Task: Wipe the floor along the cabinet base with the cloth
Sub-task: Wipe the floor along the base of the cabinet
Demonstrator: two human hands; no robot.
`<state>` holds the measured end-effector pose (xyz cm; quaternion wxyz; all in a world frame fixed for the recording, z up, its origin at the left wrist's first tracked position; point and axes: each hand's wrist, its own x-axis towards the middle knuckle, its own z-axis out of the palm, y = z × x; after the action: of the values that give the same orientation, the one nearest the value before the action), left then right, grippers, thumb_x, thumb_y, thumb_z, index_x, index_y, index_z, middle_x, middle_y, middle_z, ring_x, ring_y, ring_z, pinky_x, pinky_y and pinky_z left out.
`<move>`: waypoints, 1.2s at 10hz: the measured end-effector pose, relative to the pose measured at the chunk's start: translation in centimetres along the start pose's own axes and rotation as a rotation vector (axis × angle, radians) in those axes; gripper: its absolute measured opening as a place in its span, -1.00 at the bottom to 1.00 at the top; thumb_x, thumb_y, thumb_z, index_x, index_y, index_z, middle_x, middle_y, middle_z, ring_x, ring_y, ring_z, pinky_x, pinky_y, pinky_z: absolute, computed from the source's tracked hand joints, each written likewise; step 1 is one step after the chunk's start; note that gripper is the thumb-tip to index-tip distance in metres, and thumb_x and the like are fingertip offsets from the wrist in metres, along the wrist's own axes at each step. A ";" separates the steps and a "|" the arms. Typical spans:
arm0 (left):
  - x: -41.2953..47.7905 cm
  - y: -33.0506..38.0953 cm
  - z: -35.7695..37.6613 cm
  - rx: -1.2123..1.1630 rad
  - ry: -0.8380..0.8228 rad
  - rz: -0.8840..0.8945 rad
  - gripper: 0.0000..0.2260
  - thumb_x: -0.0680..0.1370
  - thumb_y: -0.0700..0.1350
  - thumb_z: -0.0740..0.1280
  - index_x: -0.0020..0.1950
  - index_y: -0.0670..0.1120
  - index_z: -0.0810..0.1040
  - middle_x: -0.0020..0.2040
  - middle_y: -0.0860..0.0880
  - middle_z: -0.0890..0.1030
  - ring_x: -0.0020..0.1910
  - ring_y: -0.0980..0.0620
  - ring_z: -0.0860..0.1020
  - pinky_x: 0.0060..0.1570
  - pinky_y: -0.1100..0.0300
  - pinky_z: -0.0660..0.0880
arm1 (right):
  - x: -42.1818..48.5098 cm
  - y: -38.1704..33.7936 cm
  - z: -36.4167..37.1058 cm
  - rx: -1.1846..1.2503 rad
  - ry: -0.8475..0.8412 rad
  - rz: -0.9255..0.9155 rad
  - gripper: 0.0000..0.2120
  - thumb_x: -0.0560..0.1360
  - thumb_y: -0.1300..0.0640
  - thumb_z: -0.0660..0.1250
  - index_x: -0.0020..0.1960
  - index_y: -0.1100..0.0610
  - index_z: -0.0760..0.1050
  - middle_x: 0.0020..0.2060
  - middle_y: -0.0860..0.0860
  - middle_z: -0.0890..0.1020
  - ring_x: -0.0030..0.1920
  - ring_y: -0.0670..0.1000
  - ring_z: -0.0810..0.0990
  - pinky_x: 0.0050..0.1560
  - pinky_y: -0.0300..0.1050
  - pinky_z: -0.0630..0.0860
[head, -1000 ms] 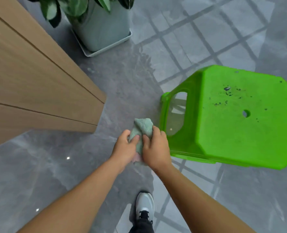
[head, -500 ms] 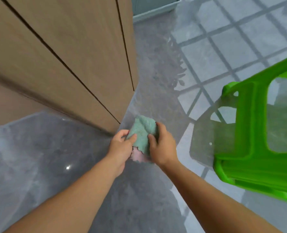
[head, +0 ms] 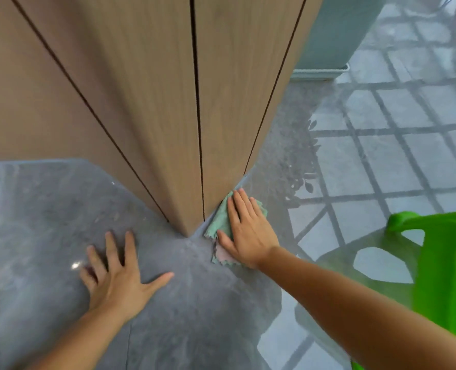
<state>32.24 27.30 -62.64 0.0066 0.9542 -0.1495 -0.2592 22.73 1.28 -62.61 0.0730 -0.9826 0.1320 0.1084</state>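
A wooden cabinet (head: 168,102) rises ahead, its corner meeting the glossy grey floor (head: 48,209) near the middle of the head view. A pale green cloth (head: 217,222) with a pink underside lies on the floor against the cabinet base, just right of that corner. My right hand (head: 248,233) lies flat on the cloth, fingers together and pointing along the base, pressing it down. My left hand (head: 117,276) rests palm-down on the bare floor left of the corner, fingers spread, holding nothing.
A bright green plastic stool (head: 448,263) stands close on the right, beside my right forearm. A pale planter (head: 333,36) in a tray sits behind the cabinet's right side. Window-grid reflections cross the floor to the right.
Both hands held the cloth in the air before. Now the left hand has let go and rests on the floor, and the right hand presses the cloth down at the cabinet corner. The view has dropped lower.
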 end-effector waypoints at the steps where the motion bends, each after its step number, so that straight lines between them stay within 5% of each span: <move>1: -0.3 -0.5 2.6 -0.056 -0.012 -0.012 0.18 0.09 0.70 -0.18 0.55 0.10 -0.38 0.61 -0.11 -0.35 0.53 -0.33 -0.36 0.46 -0.38 -0.19 | -0.2 1.7 0.7 -0.021 0.005 -0.077 -0.30 0.62 -0.19 -0.04 0.56 0.28 0.04 0.57 0.21 0.09 0.58 0.14 -0.02 0.57 0.14 0.02; 3: 0.3 -1.1 3.1 -0.076 0.000 -0.011 0.13 0.10 0.70 -0.18 0.43 0.10 -0.55 0.59 -0.09 -0.38 0.53 -0.33 -0.36 0.43 -0.41 -0.19 | 4.9 4.6 -0.3 0.094 0.159 0.468 -0.35 0.63 -0.09 -0.08 0.57 0.28 -0.07 0.58 0.19 0.02 0.58 0.16 -0.07 0.58 0.10 -0.07; 4: 0.3 -1.1 2.8 -0.071 0.005 -0.008 0.12 0.11 0.69 -0.22 0.40 0.08 -0.60 0.57 -0.10 -0.45 0.51 -0.34 -0.41 0.42 -0.41 -0.21 | 6.3 2.8 -0.6 0.162 0.142 0.569 -0.34 0.63 -0.09 -0.07 0.57 0.28 -0.12 0.59 0.21 -0.05 0.58 0.18 -0.14 0.57 0.14 -0.11; 7: -0.2 -0.7 1.9 -0.079 -0.038 -0.002 0.19 0.07 0.70 -0.21 0.50 0.06 -0.50 0.55 -0.11 -0.49 0.48 -0.34 -0.46 0.42 -0.40 -0.26 | -0.1 -9.7 2.9 0.249 0.147 0.392 -0.24 0.55 -0.15 -0.08 0.57 0.30 -0.15 0.58 0.21 -0.12 0.57 0.18 -0.22 0.56 0.11 -0.22; 8: -0.1 -1.0 1.5 -0.089 -0.077 0.032 0.23 -0.04 0.71 -0.20 0.33 0.06 -0.68 0.42 -0.08 -0.68 0.43 -0.34 -0.54 0.41 -0.40 -0.30 | -1.8 -14.1 4.0 0.288 0.155 0.386 -0.20 0.55 -0.17 -0.04 0.55 0.31 -0.21 0.57 0.22 -0.18 0.56 0.16 -0.30 0.54 0.09 -0.26; 9: -0.5 -2.5 1.5 -0.109 -0.046 0.118 0.32 -0.05 0.73 -0.05 0.42 0.07 -0.60 0.46 -0.06 -0.63 0.49 -0.29 -0.49 0.45 -0.33 -0.30 | -2.3 -14.9 4.4 0.250 0.125 0.359 -0.21 0.57 -0.17 -0.04 0.55 0.32 -0.22 0.57 0.24 -0.19 0.55 0.16 -0.33 0.54 0.09 -0.28; 10: -1.8 -5.4 2.0 -0.041 0.073 0.163 0.31 0.05 0.70 0.06 0.62 -0.01 -0.16 0.63 -0.14 -0.26 0.59 -0.26 -0.23 0.50 -0.32 -0.10 | -3.4 -15.7 4.6 0.216 0.118 0.284 -0.24 0.58 -0.17 -0.04 0.56 0.33 -0.15 0.57 0.25 -0.16 0.56 0.19 -0.29 0.54 0.08 -0.28; 12: -2.9 -12.5 2.8 -0.271 0.268 -0.159 0.00 0.32 0.58 -0.05 0.60 0.00 0.07 0.63 -0.25 -0.05 0.59 -0.34 -0.13 0.47 -0.43 -0.04 | -3.8 -20.3 5.5 0.154 0.134 0.116 -0.26 0.56 -0.12 0.07 0.55 0.34 0.01 0.56 0.28 -0.01 0.57 0.25 -0.10 0.52 0.14 -0.14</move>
<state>32.01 40.21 -64.78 0.1341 0.9793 -0.0356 -0.1474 23.64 22.58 -64.68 0.1328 -0.9698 0.2012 0.0361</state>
